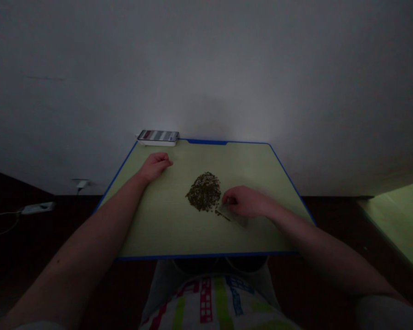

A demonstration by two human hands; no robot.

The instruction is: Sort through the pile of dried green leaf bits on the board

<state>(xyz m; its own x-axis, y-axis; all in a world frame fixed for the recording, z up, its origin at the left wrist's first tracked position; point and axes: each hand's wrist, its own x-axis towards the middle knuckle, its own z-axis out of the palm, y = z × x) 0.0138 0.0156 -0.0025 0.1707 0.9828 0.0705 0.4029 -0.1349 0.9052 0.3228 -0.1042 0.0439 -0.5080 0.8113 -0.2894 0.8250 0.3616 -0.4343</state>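
Observation:
A low heap of small dark brownish-green pieces (203, 192), possibly seeds or dried bits, lies spread on the pale yellow tabletop (172, 229). At its right edge is my right hand (244, 201), its fingers curled and pinched together. What the fingers hold, if anything, is too dim to make out. Just below those fingertips a thin dark line of bits (223, 215) runs slantwise on the table. Up and to the left of the heap, my left hand (156, 166) rests closed on the tabletop, apart from the pieces. Its palm is hidden.
A phone (158, 135) lies on a white box (157, 143) at the table's back left corner. Blue edging (206, 255) runs round the table. A grey wall (206, 68) stands behind it. On the left are a power strip (37, 208) and a wall plug (83, 184).

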